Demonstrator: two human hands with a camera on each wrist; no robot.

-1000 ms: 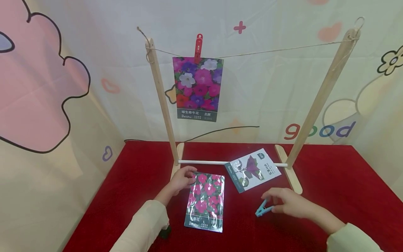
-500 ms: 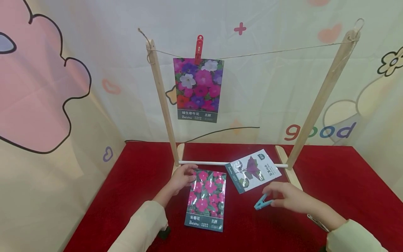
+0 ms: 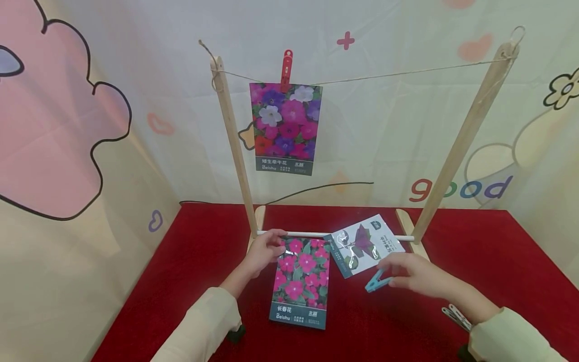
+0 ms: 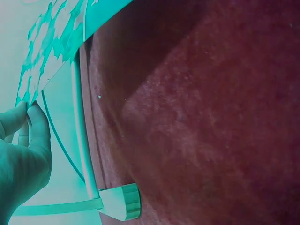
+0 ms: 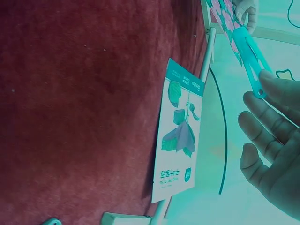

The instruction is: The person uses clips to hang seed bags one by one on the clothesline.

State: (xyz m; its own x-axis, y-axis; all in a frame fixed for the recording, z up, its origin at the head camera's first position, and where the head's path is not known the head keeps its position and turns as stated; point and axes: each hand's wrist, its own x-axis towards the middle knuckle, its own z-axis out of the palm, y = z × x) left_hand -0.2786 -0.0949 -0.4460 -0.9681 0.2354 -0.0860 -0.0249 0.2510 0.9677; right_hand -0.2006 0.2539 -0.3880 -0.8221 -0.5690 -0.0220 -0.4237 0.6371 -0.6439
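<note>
In the head view my left hand [image 3: 262, 255] pinches the upper left corner of a seed packet [image 3: 302, 276] printed with pink flowers. The left wrist view shows this packet [image 4: 51, 40] tilted up off the red cloth, thumb and fingertip at its corner. To its right, my right hand [image 3: 416, 275] pinches a light blue clothespin [image 3: 375, 282] by its handle ends, its nose pointing left toward the packet. A white seed packet [image 3: 362, 245] with a purple flower leans on the white rod [image 3: 307, 234], just beyond the right hand.
A string [image 3: 389, 75] runs between two wooden posts [image 3: 466, 141]. From it hangs a petunia seed packet [image 3: 287, 125], held by a red clothespin [image 3: 287, 70]. Pale clothespins [image 3: 457, 318] lie beside the right wrist. A printed curtain [image 3: 362, 136] stands behind.
The left hand has raised the pink-flower packet slightly and shifted it right. My right hand has risen a little with the blue clothespin, uncovering pale clothespins by the wrist.
</note>
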